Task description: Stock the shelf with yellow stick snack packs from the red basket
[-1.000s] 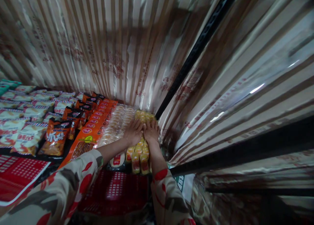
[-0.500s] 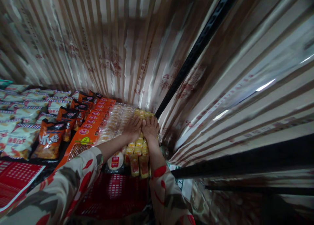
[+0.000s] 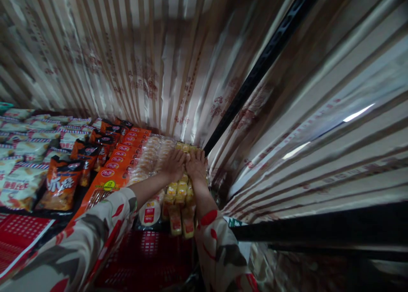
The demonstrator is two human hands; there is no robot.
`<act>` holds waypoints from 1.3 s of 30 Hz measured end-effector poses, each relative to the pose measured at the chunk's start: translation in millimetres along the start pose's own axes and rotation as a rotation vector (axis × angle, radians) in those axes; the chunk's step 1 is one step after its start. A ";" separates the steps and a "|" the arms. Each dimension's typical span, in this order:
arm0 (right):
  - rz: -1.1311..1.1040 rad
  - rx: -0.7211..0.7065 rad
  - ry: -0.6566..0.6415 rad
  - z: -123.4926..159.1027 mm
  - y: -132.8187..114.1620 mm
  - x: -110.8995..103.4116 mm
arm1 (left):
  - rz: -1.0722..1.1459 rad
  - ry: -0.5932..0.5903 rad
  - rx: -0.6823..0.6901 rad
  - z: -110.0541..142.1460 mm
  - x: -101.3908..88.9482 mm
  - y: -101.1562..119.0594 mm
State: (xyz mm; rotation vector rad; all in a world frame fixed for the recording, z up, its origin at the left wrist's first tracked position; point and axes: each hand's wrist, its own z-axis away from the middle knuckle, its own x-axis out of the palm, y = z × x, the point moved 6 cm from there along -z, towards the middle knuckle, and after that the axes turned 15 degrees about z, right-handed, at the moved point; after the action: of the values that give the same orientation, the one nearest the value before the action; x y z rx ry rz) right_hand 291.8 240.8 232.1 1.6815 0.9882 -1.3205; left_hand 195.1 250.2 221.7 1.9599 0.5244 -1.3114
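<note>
Rows of small yellow-wrapped snack packs lie at the right end of the shelf. My left hand rests palm down with fingers stretched, across the border between these packs and the clear-wrapped round snacks. Beside it, my right hand lies flat on the yellow packs with its fingers pointing to the back. Both hands press from above and grip nothing that I can see. Under my left forearm is a round pale pack with a red label.
Left of my hands stand orange snack packs, black-and-orange bags and pale bags. A red basket sits in front, below the shelf. Striped printed sheeting hangs behind, with a black post at the back corner.
The view has shifted slightly. Both hands stay on the yellow packs in nearly the same place, with only small movement of the fingers.
</note>
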 end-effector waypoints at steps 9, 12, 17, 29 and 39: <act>0.003 -0.027 0.005 -3.0 -1.2 4.8 | 0.006 0.014 0.007 -0.7 4.9 -3.2; -0.007 -0.015 0.020 -8.8 -2.0 -0.4 | -0.010 0.067 0.034 -7.8 -0.7 -6.2; 0.001 -0.053 -0.055 -18.4 -6.0 10.9 | -0.024 0.108 0.061 -13.2 1.2 -14.4; 0.051 -0.081 -0.140 -37.1 -4.2 17.8 | -0.027 0.148 0.086 -44.0 -4.8 -20.7; -0.001 -0.074 -0.042 -27.4 -3.3 -5.2 | 0.007 0.122 0.065 -43.5 -6.9 -16.6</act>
State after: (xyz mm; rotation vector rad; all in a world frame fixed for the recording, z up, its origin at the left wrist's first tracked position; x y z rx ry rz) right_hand 298.5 266.4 241.5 1.5922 1.0019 -1.2994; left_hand 208.4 294.0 232.6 2.1034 0.5384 -1.2236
